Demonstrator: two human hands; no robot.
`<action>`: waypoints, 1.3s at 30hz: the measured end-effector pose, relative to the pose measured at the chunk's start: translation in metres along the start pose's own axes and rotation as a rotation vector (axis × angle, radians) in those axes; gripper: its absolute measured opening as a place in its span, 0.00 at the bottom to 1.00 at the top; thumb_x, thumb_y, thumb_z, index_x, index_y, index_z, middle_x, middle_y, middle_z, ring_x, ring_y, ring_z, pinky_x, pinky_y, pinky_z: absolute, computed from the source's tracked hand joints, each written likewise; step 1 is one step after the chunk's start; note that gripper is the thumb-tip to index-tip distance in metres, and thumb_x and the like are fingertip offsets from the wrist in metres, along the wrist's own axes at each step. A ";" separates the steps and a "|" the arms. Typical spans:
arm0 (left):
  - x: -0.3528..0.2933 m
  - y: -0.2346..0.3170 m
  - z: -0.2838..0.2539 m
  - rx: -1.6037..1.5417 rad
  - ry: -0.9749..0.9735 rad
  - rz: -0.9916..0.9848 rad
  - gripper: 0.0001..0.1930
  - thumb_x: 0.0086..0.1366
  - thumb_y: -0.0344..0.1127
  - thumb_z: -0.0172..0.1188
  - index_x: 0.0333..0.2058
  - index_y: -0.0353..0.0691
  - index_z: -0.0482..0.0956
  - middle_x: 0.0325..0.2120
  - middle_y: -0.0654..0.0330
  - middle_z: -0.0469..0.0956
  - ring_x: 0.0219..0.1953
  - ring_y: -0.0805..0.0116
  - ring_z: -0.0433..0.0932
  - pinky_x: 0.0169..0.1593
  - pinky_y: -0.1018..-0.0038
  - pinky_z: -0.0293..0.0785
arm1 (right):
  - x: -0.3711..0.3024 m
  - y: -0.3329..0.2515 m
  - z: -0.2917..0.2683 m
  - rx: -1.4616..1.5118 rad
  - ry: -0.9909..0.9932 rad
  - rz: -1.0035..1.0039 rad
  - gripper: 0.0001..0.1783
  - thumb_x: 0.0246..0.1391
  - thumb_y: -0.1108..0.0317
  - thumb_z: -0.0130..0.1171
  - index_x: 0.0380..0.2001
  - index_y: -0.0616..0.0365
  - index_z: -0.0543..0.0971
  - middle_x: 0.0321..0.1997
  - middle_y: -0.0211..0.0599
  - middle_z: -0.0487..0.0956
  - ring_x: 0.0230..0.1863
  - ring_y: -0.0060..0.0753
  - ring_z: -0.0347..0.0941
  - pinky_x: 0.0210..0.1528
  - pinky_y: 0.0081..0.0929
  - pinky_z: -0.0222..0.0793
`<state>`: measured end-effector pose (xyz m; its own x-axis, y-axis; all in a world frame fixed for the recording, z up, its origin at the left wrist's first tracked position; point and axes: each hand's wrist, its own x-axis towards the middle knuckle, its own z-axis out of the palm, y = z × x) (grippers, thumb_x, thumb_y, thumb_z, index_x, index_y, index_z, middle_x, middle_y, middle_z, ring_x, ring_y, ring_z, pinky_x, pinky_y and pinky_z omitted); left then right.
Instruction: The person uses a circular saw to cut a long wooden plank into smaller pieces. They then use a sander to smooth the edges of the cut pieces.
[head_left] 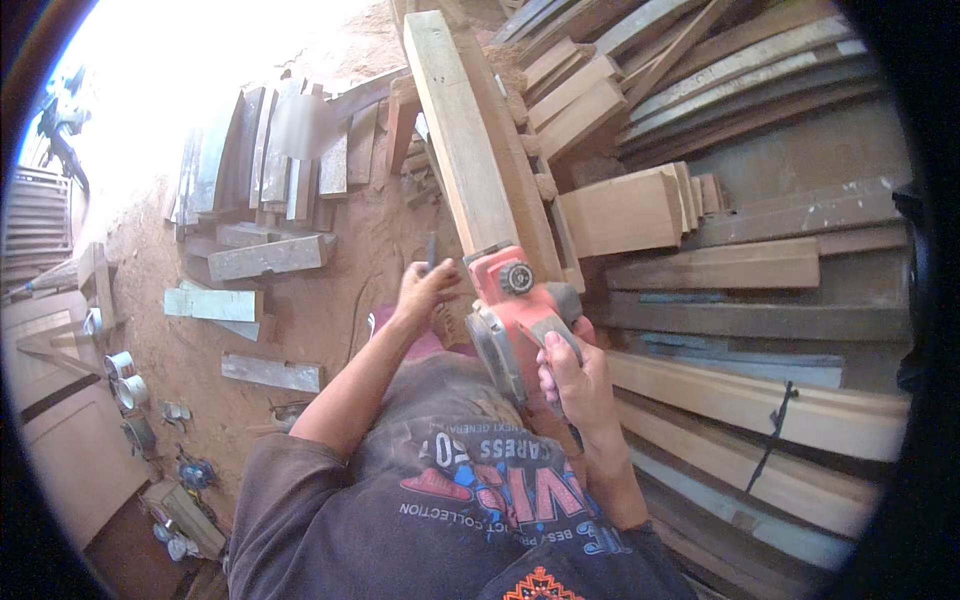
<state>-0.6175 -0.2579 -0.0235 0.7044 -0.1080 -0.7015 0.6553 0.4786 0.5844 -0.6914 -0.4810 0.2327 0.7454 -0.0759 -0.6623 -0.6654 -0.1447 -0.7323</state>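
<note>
A red and grey electric hand planer (515,300) with a dark round front knob rests at the near end of a long, pale squared timber (465,140). My right hand (572,372) is wrapped round its grey rear handle. Just left of the planer, my left hand (428,293) is raised with its fingers curled together. A short, thin dark item (432,250) pokes up from those fingers; its kind is too small to make out. The planer's sole is hidden beneath its body.
Stacked boards (740,270) fill the right side close to the timber. Short offcuts (235,258) lie on the dusty ground to the left, with upright planks (275,150) behind them. Tins (125,380) and a blue power tool (197,470) sit at the lower left.
</note>
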 end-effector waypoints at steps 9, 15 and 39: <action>0.006 0.002 0.028 0.016 0.033 -0.030 0.18 0.73 0.45 0.73 0.47 0.42 0.75 0.34 0.66 0.82 0.30 0.76 0.81 0.34 0.74 0.81 | 0.055 -0.044 0.022 0.080 -0.020 -0.087 0.25 0.76 0.45 0.59 0.31 0.56 0.79 0.20 0.19 0.72 0.20 0.12 0.67 0.20 0.17 0.62; 0.008 -0.001 0.028 0.047 0.013 -0.121 0.19 0.73 0.41 0.73 0.52 0.40 0.73 0.40 0.61 0.84 0.35 0.73 0.83 0.37 0.70 0.83 | 0.113 -0.096 0.047 -0.041 0.042 -0.186 0.31 0.74 0.40 0.57 0.29 0.58 0.79 0.18 0.20 0.70 0.16 0.13 0.65 0.18 0.20 0.62; 0.000 0.021 0.027 -0.035 -0.117 -0.216 0.11 0.77 0.42 0.68 0.40 0.41 0.81 0.28 0.68 0.79 0.28 0.76 0.79 0.33 0.74 0.78 | 0.014 -0.019 0.003 -0.007 0.014 0.006 0.26 0.77 0.45 0.53 0.34 0.59 0.79 0.23 0.22 0.73 0.21 0.13 0.66 0.22 0.18 0.60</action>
<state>-0.5966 -0.2716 -0.0006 0.5773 -0.3098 -0.7555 0.7857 0.4628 0.4105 -0.6680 -0.4764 0.2371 0.7422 -0.0902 -0.6641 -0.6693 -0.1515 -0.7274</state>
